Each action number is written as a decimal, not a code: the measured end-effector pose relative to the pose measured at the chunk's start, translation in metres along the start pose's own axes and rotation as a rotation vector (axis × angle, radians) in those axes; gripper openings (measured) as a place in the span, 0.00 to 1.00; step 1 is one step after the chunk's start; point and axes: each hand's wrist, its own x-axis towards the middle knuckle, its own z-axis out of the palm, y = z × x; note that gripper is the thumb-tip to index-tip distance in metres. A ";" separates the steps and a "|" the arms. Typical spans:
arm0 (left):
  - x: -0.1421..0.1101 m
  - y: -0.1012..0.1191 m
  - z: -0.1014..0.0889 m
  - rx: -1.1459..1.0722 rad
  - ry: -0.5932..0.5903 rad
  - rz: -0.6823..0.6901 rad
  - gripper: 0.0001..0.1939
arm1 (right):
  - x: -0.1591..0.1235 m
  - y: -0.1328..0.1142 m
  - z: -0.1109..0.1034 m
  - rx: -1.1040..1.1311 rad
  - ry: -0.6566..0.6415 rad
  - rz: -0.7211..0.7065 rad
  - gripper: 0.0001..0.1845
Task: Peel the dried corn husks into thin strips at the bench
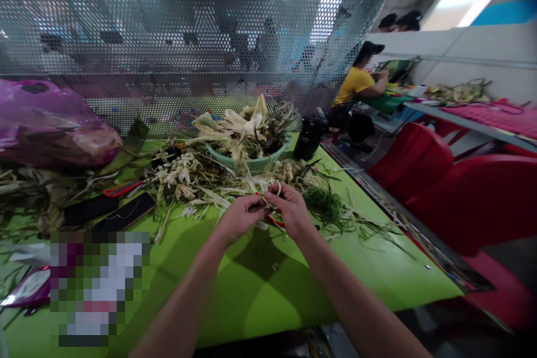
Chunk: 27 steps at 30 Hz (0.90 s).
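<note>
My left hand and my right hand meet above the middle of the green table. Both are closed, their fingertips pinching a pale strip of dried husk that loops up between them. A curved red piece, which looks like a scissor handle, shows under my right palm; whether that hand grips it is hard to tell. Just beyond my hands lies a heap of dried husk scraps. A bundle of green strands rests beside my right hand.
Behind the heap stands a green basket full of dry husks, with a black container beside it. A phone and red-handled tool lie left, near a purple bag. Red chairs and a co-worker are right.
</note>
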 end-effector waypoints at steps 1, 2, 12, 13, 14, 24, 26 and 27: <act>0.000 0.000 0.000 -0.005 0.008 -0.005 0.10 | 0.000 -0.002 0.000 0.009 -0.004 0.012 0.12; 0.001 0.000 -0.001 -0.012 0.026 -0.008 0.10 | 0.000 -0.003 0.001 0.023 -0.011 0.024 0.12; 0.005 -0.001 -0.008 -0.109 0.177 -0.017 0.14 | 0.003 -0.005 -0.004 -0.004 -0.017 0.025 0.13; 0.005 -0.001 -0.009 -0.123 0.169 -0.012 0.14 | 0.003 -0.004 -0.004 -0.004 -0.018 0.026 0.14; 0.006 -0.001 -0.009 -0.137 0.166 -0.010 0.14 | 0.003 -0.004 -0.004 -0.005 -0.022 0.027 0.14; 0.006 -0.004 -0.006 -0.263 0.190 -0.090 0.17 | 0.001 -0.005 0.001 -0.053 -0.054 -0.023 0.13; 0.006 -0.004 -0.008 -0.302 0.259 -0.087 0.17 | -0.001 -0.006 0.001 -0.076 -0.058 -0.024 0.14; 0.006 -0.004 -0.008 -0.318 0.295 -0.084 0.17 | -0.001 -0.006 0.001 -0.104 -0.058 -0.020 0.14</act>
